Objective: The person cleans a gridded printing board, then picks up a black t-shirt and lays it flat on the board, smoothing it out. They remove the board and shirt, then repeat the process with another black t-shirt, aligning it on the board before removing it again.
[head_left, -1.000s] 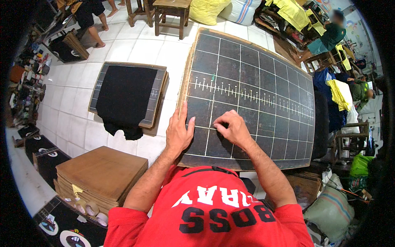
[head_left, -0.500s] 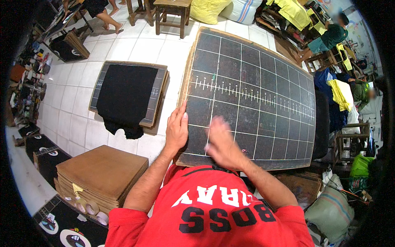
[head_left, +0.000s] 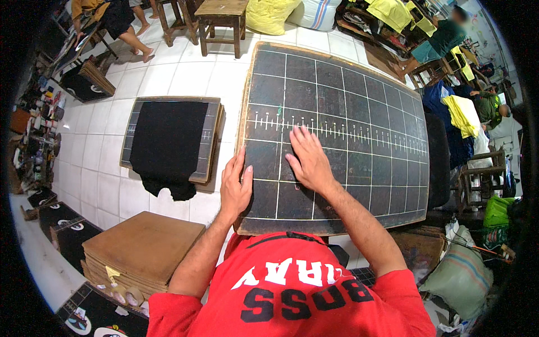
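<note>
A: Right hand point(head_left: 310, 164), one.
B: Palm down over the large board point(head_left: 387, 168), fingers extended towards the row of white marks point(head_left: 365, 133). Nothing grasped; how hard it presses, cannot tell.

A: Left hand point(head_left: 236, 186), one.
B: At the board's left edge, fingers straight along it, thumb over the top. Unclenched, no grasp evident.

A: Large board, dark, white grid, one.
B: Directly before the red shirt point(head_left: 219, 309), under the right hand. Possible fault: a sideways push might shift it, were the left hand bracing too lightly. Worn edge might scratch sliding fingers.

A: Black cloth point(head_left: 171, 132), one.
B: On the smaller boards point(head_left: 128, 143), left of the large board, apart from both hands. Near end hangs past the edge; a tug there could drag it floorward.

A: Brown boards point(head_left: 140, 241), one pile.
B: Near the left forearm point(head_left: 203, 255). A wide elbow swing could knock the top one askew.
</note>
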The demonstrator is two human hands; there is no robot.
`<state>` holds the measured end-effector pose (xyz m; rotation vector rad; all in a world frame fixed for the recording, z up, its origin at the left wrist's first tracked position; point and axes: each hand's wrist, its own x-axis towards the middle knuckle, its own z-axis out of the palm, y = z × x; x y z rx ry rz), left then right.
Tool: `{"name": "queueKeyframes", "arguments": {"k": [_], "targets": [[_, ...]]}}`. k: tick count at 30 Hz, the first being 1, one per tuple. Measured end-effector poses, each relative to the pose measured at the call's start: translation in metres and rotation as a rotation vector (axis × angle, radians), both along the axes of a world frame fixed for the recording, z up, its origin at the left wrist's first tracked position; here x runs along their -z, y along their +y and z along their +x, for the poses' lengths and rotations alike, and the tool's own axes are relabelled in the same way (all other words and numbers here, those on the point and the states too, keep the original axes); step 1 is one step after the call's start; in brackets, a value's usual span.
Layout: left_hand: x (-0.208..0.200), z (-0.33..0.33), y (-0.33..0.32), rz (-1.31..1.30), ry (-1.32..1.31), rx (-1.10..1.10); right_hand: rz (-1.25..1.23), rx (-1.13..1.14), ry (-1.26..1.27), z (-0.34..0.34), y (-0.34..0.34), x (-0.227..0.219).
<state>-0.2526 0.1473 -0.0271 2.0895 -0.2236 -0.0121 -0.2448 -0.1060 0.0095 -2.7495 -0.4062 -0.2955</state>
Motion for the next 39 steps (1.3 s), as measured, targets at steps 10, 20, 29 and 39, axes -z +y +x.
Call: {"name": "queueKeyframes", "arguments": {"k": [10, 20, 29, 39], "targets": [[-0.002, -0.001, -0.001, 0.024, 0.021, -0.022, 0.169, 0.138, -0.21, 0.079, -0.003, 0.003], [-0.003, -0.001, -0.001, 0.043, 0.029, -0.026, 0.034, -0.021, -0.057, 0.102, -0.011, -0.019], [-0.003, -0.001, -0.001, 0.05, 0.04, -0.022, -0.029, -0.026, 0.05, 0.101, -0.007, -0.028], [-0.001, 0.0, 0.0, 0.036, 0.028, -0.012, 0.035, -0.066, 0.052, 0.091, -0.007, -0.026]]}}
